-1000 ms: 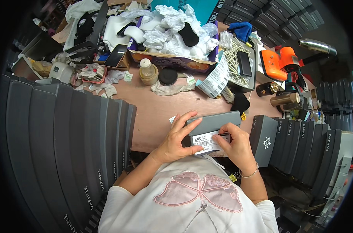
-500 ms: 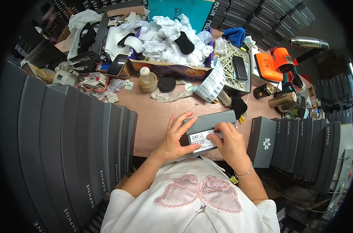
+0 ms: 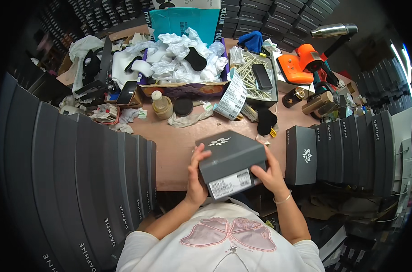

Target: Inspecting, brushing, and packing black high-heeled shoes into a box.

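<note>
A dark grey shoe box (image 3: 231, 158) with a white label on its near end is lifted and tilted above the near edge of the brown table (image 3: 178, 145). My left hand (image 3: 196, 179) grips its left side. My right hand (image 3: 270, 174), with a thin bracelet at the wrist, grips its right side and near corner. Both forearms come up from the lower edge over my white top.
Stacked grey shoe boxes (image 3: 101, 181) stand to my left, more (image 3: 342, 145) to my right. At the back are a carton of crumpled white paper (image 3: 183, 63), a small bottle (image 3: 160, 105), a label roll (image 3: 231, 100), a phone (image 3: 127, 93) and an orange tool (image 3: 301, 68).
The box has been lifted off the table and tilted toward me; its lid top now faces up and my hands have shifted to its sides.
</note>
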Demonstrator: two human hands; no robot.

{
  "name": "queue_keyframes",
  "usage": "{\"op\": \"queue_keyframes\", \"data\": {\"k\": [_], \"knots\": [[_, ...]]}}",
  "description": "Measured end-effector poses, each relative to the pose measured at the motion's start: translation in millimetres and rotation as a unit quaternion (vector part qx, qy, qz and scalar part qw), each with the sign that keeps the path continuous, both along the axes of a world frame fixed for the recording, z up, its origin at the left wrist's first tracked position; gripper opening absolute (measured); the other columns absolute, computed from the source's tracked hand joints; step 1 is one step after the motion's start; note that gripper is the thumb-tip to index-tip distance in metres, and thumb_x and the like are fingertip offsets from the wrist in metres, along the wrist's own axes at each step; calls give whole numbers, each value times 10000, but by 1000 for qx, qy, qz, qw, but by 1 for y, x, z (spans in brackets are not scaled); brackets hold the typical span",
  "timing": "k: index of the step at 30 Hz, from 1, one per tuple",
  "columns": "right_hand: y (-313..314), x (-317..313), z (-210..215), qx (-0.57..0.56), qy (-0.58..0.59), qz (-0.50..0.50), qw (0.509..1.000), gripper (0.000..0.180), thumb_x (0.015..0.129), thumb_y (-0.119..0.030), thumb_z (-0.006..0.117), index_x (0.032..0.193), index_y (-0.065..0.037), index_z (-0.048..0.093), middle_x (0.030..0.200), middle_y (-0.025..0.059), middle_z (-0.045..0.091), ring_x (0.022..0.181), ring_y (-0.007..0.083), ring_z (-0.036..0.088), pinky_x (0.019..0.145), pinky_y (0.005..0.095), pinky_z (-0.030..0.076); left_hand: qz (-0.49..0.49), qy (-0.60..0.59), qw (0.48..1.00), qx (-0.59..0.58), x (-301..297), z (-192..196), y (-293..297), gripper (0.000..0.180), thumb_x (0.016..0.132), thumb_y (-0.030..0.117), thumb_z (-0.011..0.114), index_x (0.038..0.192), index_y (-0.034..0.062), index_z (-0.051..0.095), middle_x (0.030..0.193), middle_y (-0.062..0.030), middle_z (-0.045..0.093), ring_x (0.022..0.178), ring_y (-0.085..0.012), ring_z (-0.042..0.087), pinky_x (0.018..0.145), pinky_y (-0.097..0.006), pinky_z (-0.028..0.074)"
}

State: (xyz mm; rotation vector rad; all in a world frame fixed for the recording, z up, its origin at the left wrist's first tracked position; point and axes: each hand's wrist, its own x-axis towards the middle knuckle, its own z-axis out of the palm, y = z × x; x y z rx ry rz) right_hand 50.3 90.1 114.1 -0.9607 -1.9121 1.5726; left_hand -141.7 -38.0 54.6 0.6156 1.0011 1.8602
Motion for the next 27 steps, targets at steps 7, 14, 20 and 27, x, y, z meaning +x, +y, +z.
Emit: {"op": "queue_keyframes", "data": {"k": [7, 14, 20, 27], "knots": [[-39, 48, -144, -273, 59, -153, 948, 630, 865, -248, 677, 1356, -13, 358, 1308, 140, 470, 1250, 209, 424, 1045, 323, 331, 40, 139, 964, -223, 28, -86, -6, 418, 932, 216, 560, 1253, -46, 503, 1357, -196, 444, 1308, -259, 371, 1059, -342, 309], [4, 22, -91, -320, 69, -95, 940, 719, 818, -122, 725, 1401, 5, 325, 1098, 76, 484, 857, 120, 565, 680, 233, 496, 36, 4, 965, -261, 5, -59, 7, 511, 909, 258, 633, 1289, -49, 482, 1193, -145, 581, 1111, -190, 542, 928, -299, 433], [-66, -20, -110, 41, 6, 250, 967, 793, 737, -153, 771, 1391, -11, 346, 1126, 164, 503, 934, 273, 570, 788, 324, 484, -9, 182, 942, -283, -41, -45, -42, 844, 838, 381, 684, 1478, 75, 226, 1426, -277, 347, 1330, -329, 366, 1095, -381, 278], [2, -14, -128, 289, -110, 77, 948, 475, 767, -91, 658, 1206, 18, 512, 1163, 242, 557, 1044, 391, 556, 888, 441, 461, 142, 527, 690, -476, -63, -77, -86, 731, 734, 59, 642, 1401, 27, 346, 1272, -276, 475, 1157, -439, 475, 982, -452, 399]]}}
